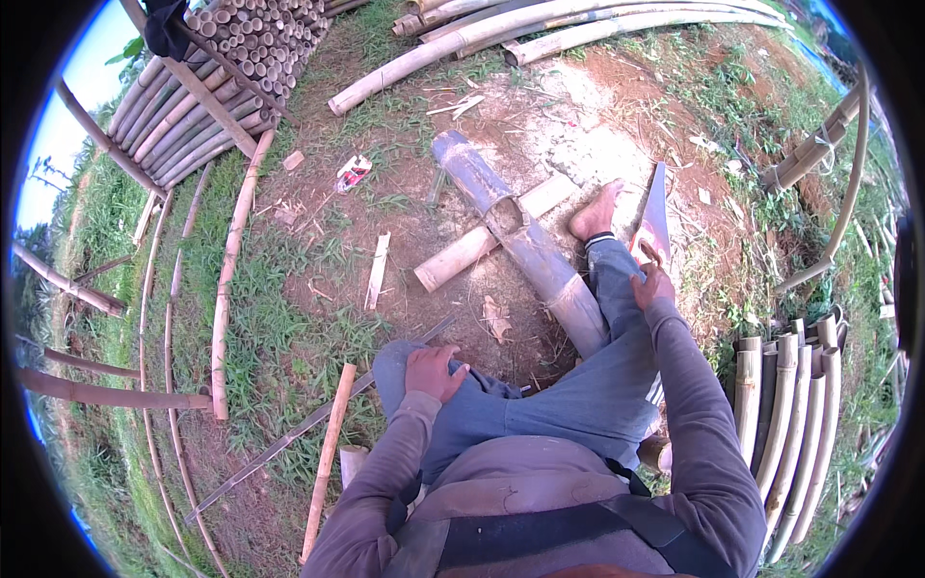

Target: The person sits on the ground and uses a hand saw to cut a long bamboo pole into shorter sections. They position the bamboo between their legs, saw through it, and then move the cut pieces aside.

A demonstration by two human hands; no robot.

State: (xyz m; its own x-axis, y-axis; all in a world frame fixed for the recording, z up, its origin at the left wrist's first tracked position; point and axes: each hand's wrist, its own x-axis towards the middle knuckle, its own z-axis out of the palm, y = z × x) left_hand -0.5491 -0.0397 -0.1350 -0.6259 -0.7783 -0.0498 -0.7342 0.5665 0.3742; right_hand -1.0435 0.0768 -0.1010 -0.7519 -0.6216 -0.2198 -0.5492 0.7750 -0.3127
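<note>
My left hand [436, 374] lies on my bent left knee with its fingers apart, holding nothing. My right hand [657, 287], beside my right shin, has its curled fingers at the handle end of a hand saw [653, 207]. The saw's blade points away from me, just right of my bare right foot [597, 210]; the handle is mostly hidden by the hand. Between my legs a thick grey bamboo pole [547, 273] with a notch cut in it rests across a shorter, paler bamboo piece [456, 258], forming a cross.
A long flat metal strip [279, 445] and a bamboo stick [330, 460] lie at my left. Bamboo rails [231, 279] stand farther left. Stacked bamboo [193, 120] and long poles [462, 39] lie at the back. More bamboo lengths [785, 414] are at my right; sawdust [588, 125] covers the ground ahead.
</note>
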